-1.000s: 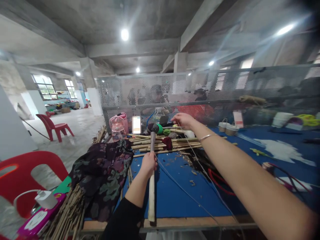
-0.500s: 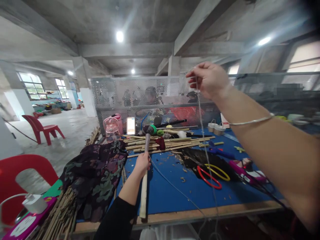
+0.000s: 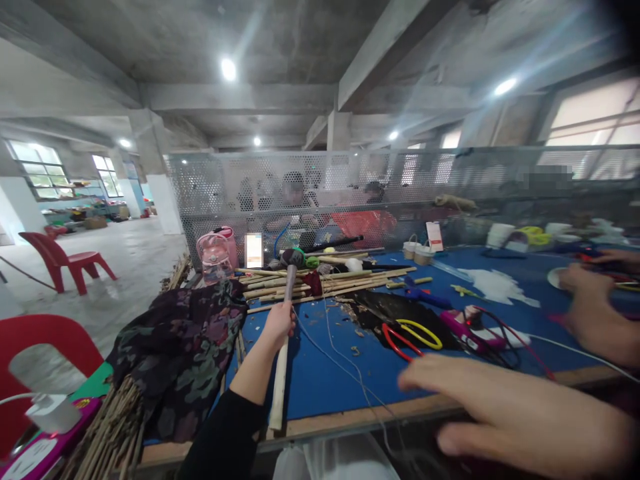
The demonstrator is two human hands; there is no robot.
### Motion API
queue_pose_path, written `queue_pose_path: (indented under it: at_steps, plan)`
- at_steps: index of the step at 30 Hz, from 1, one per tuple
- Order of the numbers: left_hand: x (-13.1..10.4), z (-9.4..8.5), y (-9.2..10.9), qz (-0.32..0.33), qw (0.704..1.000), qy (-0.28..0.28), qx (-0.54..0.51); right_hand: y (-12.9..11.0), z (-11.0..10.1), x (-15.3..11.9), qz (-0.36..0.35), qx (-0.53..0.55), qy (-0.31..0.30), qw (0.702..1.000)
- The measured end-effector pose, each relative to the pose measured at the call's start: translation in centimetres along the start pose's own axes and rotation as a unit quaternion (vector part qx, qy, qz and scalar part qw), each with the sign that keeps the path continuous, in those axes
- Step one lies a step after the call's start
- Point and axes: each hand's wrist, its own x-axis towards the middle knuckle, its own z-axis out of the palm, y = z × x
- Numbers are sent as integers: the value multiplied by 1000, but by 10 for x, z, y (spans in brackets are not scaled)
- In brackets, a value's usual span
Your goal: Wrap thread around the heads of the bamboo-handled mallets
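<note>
Where a perforated screen (image 3: 220, 180) backs the blue table (image 3: 320, 383), left hand (image 3: 279, 325) grips stick (image 3: 280, 387); right hand (image 3: 493, 407) seems empty.

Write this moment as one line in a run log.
left hand: gripping wooden stick | right hand: open, near scissors | left side: dark patterned cloth

Ceiling lamps (image 3: 229, 69) glowed beneath concrete beams (image 3: 395, 50); a red chair (image 3: 67, 261) stood on the shiny floor (image 3: 145, 250) near the windows (image 3: 37, 170).

No writing can be read, even on the red-and-white card (image 3: 435, 237).
</note>
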Motion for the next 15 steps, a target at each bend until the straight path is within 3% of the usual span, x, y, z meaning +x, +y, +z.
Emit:
queue_pose_path:
  at_steps: [2,3,7,9,11,13,15]
  plan:
    - [-3,1,3,-10,999,-32,-17,5,14,21,-31,47,-94,994]
    - [-5,2,4,-17,998,-56,-31,7,22,37,-41,86,-109,990]
    - [-10,5,5,-31,989,-134,-57,20,75,112,-13,303,-59,951]
    - [-11,6,4,-22,989,-138,-46,24,104,143,42,381,-66,921]
    - [-11,7,3,-12,991,-131,-39,25,128,165,79,428,-124,892]
    - [-9,6,2,-5,992,-121,-38,23,143,177,93,446,-174,873]
    - [-8,5,3,-9,993,-108,-43,21,149,183,94,449,-169,872]
